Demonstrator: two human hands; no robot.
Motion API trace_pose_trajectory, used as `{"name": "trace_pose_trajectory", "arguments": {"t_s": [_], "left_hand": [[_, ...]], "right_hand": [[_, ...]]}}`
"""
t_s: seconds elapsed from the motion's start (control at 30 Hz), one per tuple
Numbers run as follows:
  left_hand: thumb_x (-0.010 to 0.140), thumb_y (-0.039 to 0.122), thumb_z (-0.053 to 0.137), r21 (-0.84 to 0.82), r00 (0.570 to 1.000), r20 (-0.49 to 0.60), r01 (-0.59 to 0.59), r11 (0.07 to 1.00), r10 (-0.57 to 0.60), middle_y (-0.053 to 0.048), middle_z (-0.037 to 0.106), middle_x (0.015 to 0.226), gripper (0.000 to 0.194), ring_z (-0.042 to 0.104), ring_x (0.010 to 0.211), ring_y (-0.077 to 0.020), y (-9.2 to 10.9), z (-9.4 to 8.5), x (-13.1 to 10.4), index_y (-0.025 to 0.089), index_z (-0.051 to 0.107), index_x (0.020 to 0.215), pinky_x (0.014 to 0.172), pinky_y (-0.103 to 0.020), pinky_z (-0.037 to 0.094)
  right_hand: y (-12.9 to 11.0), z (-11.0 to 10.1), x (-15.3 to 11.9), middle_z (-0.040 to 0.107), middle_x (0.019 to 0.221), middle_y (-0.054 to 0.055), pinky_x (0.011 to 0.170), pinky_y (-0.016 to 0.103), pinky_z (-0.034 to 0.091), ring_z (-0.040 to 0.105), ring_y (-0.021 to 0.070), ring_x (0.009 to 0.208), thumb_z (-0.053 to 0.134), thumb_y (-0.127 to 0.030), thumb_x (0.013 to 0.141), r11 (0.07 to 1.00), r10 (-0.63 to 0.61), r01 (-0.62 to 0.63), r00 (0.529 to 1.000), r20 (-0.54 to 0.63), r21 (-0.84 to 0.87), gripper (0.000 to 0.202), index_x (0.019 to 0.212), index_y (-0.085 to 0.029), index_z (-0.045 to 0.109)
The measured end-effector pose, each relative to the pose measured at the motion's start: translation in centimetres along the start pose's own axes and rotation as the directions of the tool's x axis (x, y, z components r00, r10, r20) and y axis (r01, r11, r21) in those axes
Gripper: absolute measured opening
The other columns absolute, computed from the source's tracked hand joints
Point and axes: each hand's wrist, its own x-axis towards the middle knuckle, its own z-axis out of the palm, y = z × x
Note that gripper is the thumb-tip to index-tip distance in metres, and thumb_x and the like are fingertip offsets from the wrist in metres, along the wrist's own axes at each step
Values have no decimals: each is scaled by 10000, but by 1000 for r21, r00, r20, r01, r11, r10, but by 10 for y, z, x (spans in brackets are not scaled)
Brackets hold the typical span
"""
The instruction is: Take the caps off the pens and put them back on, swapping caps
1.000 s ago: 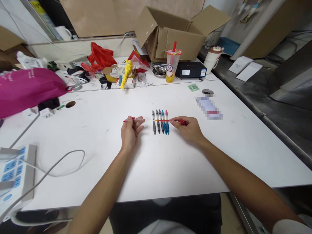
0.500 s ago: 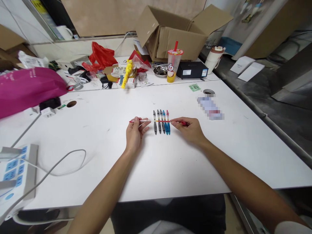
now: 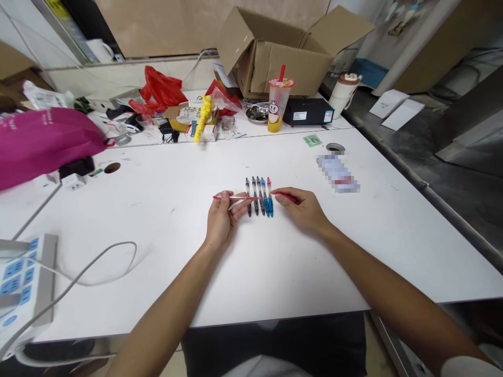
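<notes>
Five pens lie side by side on the white table (image 3: pixel 157 262): three with black parts (image 3: pixel 257 203), then one blue (image 3: pixel 264 188) and one with a pink top and blue grip (image 3: pixel 270 187). My left hand (image 3: pixel 220 220), left of the row, pinches a thin red and clear refill (image 3: pixel 239 197) that points right across the pens. To the right of the row, my right hand (image 3: pixel 304 209) is closed on a dark red pen part (image 3: pixel 288 197). A small space separates the refill's tip from that part.
Along the back are a cardboard box (image 3: pixel 291 65), a drink cup (image 3: pixel 278 104), a black box (image 3: pixel 308 112) and a yellow stick (image 3: pixel 202 119). A tape roll (image 3: pixel 335 147) is at right; a power strip (image 3: pixel 29 283) with its cable lies at left.
The red refill and the red pen part have come apart, leaving a small gap above the row. The fingers of my left hand have shifted slightly right along with the refill.
</notes>
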Motion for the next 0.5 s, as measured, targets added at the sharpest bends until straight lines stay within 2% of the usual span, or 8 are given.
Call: {"name": "trace_pose_trajectory", "arguments": {"t_s": [0.1, 0.27, 0.5], "left_hand": [[1000, 402, 620, 21, 1000, 9, -25, 999, 25, -117, 774, 1054, 219, 790, 895, -187, 1, -1, 0, 189, 566, 1006, 717, -236, 615], [987, 428, 634, 61, 1000, 25, -11, 998, 9, -115, 771, 1065, 247, 785, 905, -188, -1, -1, -2, 195, 558, 1017, 696, -230, 606], [973, 431, 655, 64, 999, 36, -8, 998, 6, -112, 772, 1048, 258, 783, 875, -186, -6, -1, -2, 194, 560, 1012, 686, -240, 606]], "right_hand": [[1, -2, 0, 788, 1063, 82, 849, 400, 554, 694, 242, 961, 721, -487, 884, 1000, 15, -15, 999, 35, -14, 348, 1120, -246, 806], [0, -1, -2, 792, 981, 82, 750, 379, 560, 687, 227, 857, 706, -463, 886, 999, 21, -17, 992, 128, -39, 340, 1101, -225, 819], [-2, 1, -4, 772, 900, 58, 706, 344, 516, 635, 193, 775, 705, -420, 885, 998, 40, -33, 987, 158, -47, 301, 1084, -227, 822]]}}
